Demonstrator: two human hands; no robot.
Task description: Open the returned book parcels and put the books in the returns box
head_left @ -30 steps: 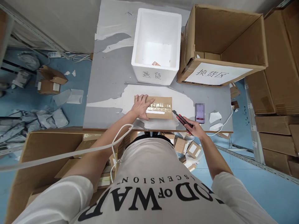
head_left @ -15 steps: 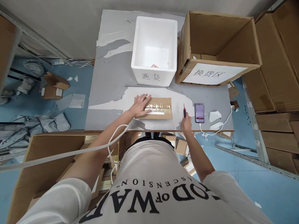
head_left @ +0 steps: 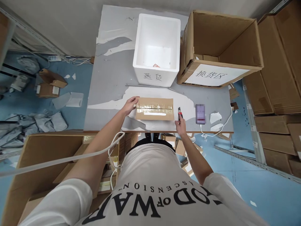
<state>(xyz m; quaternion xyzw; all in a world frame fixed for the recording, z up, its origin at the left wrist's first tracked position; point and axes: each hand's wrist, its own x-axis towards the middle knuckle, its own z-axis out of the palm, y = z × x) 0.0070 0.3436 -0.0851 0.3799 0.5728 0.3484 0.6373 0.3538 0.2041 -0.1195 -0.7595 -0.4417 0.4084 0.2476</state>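
Observation:
A small cardboard box [head_left: 154,109] lies flat near the table's front edge, with shiny clear tape along its top seam and a white label strip. My left hand [head_left: 130,106] is at the box's left end, its fingers closed against that edge. Just right of the box, my right hand [head_left: 180,126] is wrapped round a red and black box cutter [head_left: 180,113], its blade end pointing away from me. The blade is apart from the box.
Behind the box stand a white foam bin [head_left: 157,73] and a large open carton [head_left: 225,64], both with handwritten labels. A phone [head_left: 200,113] on a white cable and paper scraps [head_left: 215,117] lie to the right. A white hose [head_left: 70,158] crosses my left arm.
My left hand has slid off the box's top to its left end. My right hand has brought the box cutter leftward, closer to the box.

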